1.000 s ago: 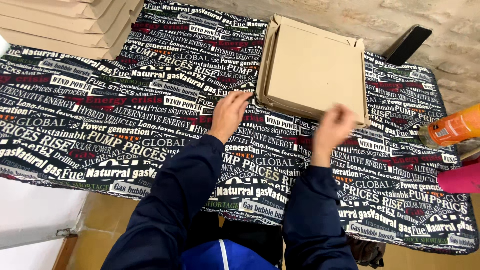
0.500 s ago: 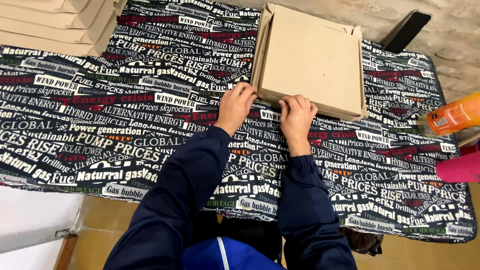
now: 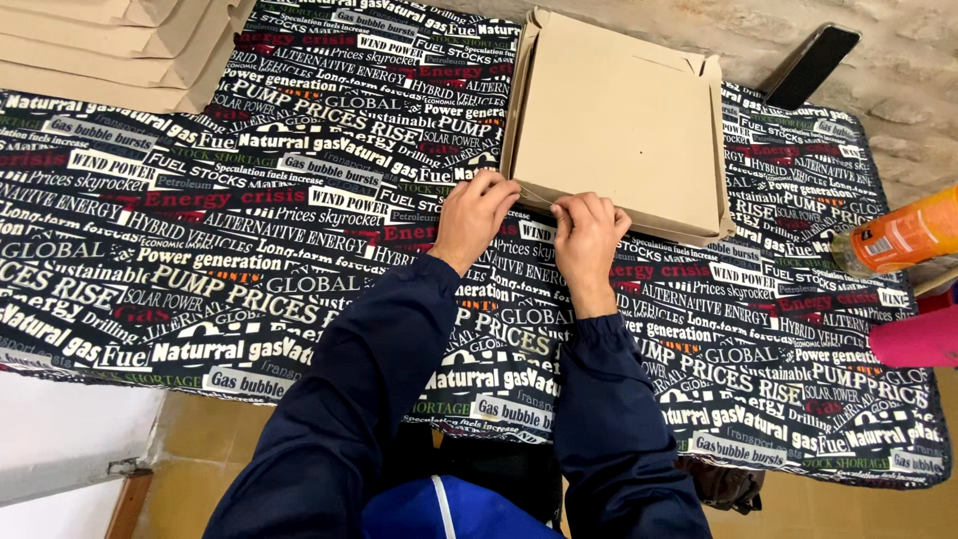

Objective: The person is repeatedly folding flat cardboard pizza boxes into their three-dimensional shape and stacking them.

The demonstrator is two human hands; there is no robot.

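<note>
Stack of flat cardboard sheets [image 3: 110, 45] lying at 10 o'clock on the printed tablecloth [image 3: 200, 230]. Left hand [image 3: 477, 215] and right hand [image 3: 587, 232], fingers curled, are pinching the near edge of the flat cardboard box [image 3: 624, 125], sitting at 12 o'clock. Orange bottle [image 3: 898, 238] and pink object [image 3: 918, 339] lying at 3 o'clock.

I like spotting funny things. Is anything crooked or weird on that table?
The cardboard box sits turned at an angle to the table edge, and both hands, left and right, press its near edge. An orange bottle lies on its side at the right. Nothing looks spilled or torn.
</note>
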